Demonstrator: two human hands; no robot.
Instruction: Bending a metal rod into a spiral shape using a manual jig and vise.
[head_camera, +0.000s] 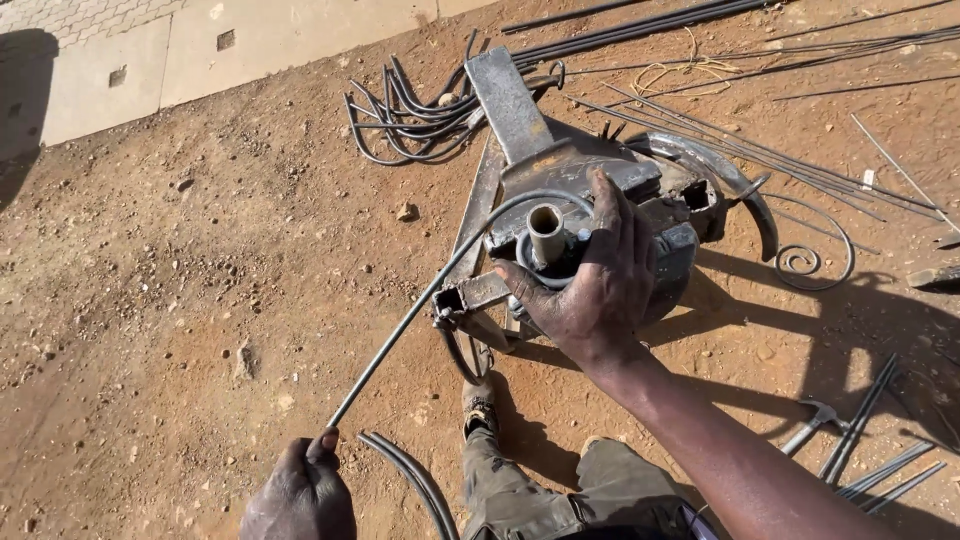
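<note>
1. Rod, one thin steel bar, is seen running from the left hand at the lower edge up to the bending jig, where its far end is curved around the upright pipe post.
2. Left hand: closed around the free end of the rod, fingers wrapped, near the ground.
3. Right hand: spread flat and open, pressed on the jig beside the post; the rod's curved end appears to be pinned under the palm, though nothing is gripped.
4. Step judged in hand: mid-bend, with the curl partly formed around the post.
5. Next move, as a judgement: the free end would need to be swept further around the post while the jig is held steady, so that the bar does not slip off.
6. Counts: one jig; one post; one finished scroll lying right of the jig; a pile of bent rods behind it, number not countable; one hammer on the dirt at lower right; several straight bars beside it; two curved bars near the left hand.
7. One boot is visible below the jig.
</note>
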